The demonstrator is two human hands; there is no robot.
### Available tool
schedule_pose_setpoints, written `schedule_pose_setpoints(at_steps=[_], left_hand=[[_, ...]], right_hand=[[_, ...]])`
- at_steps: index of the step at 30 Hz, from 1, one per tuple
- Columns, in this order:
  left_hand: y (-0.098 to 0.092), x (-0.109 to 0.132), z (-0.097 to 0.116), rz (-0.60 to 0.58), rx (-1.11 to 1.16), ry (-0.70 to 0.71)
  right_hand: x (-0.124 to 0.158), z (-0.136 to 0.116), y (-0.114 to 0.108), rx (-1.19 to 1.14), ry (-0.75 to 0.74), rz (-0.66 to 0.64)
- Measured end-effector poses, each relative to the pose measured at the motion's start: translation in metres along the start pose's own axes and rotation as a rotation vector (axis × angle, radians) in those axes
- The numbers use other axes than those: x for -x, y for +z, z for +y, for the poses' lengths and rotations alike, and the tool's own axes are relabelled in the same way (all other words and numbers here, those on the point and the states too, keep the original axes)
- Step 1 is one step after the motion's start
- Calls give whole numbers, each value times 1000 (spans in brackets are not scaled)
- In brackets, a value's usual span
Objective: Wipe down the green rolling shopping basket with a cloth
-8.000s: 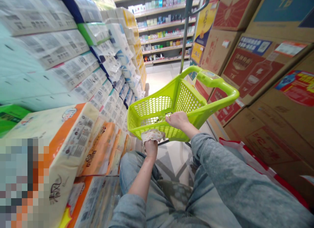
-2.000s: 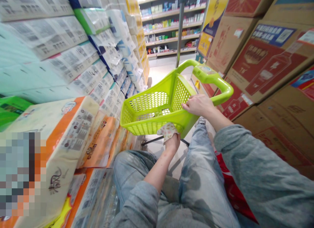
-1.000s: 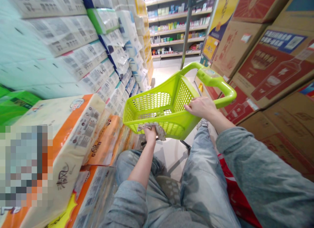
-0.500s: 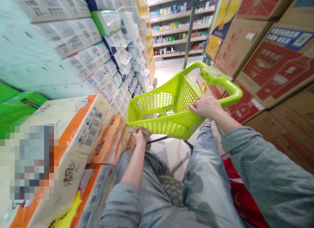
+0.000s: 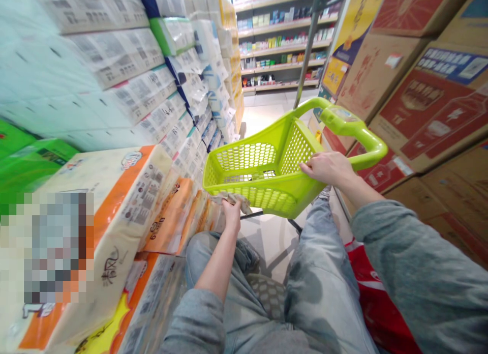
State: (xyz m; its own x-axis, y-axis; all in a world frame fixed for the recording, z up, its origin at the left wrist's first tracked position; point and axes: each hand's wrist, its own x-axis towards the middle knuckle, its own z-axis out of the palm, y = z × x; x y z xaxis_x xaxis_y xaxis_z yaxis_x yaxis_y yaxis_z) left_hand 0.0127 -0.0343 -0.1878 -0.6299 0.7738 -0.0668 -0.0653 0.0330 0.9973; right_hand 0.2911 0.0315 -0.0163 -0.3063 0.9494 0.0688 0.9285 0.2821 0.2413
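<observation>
**Fingers: left on cloth, right on basket rim**

Head view, the only view.

- Left fingers (image 5: 227,205) are curled shut around a crumpled patterned cloth (image 5: 233,197). They press it to the near outer wall of the lime-green basket (image 5: 267,194), low down by its bottom edge.
- The left hand (image 5: 231,215) reaches up from between the knees (image 5: 324,272).
- The right hand (image 5: 328,167) clamps the basket's near rim, just below the thick handle (image 5: 354,135). Its fingers are folded over the edge and the thumb is hidden.
- What shows of the basket's inside holds nothing.

Judgement on the wipe:
- The right hand should hold the rim firm so the wall does not swing away from the cloth.
- Flat, overlapping passes along the mesh seem best, because the holes could snag a bunched cloth.

Surroundings:
- Stacked tissue packs (image 5: 125,191) crowd the left, near the basket's left corner.
- Cardboard cartons (image 5: 419,99) wall the right.
- A red bag (image 5: 377,303) lies beside the right leg.
- The aisle is narrow, so the left elbow has little room.
- A metal post (image 5: 308,43) stands beyond the basket, and the shelves (image 5: 274,54) are well apart.
</observation>
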Motion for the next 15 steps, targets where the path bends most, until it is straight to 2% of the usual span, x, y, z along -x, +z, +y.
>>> schedule_pose_setpoints(at_steps=[3,5,9,12,15], left_hand=[[2,6,-1,-108,100,36],[2,3,-2,-127,141,61],[9,-13,-1,14,230,-16],[25,-21,3,110,216,-85],[44,-20,6,161,125,-79]], right_hand=[[0,4,3,10,10,-8],[1,5,4,17,12,-5],[4,6,3,44,3,-2],[7,6,1,75,-12,1],[9,7,0,90,-35,-11]])
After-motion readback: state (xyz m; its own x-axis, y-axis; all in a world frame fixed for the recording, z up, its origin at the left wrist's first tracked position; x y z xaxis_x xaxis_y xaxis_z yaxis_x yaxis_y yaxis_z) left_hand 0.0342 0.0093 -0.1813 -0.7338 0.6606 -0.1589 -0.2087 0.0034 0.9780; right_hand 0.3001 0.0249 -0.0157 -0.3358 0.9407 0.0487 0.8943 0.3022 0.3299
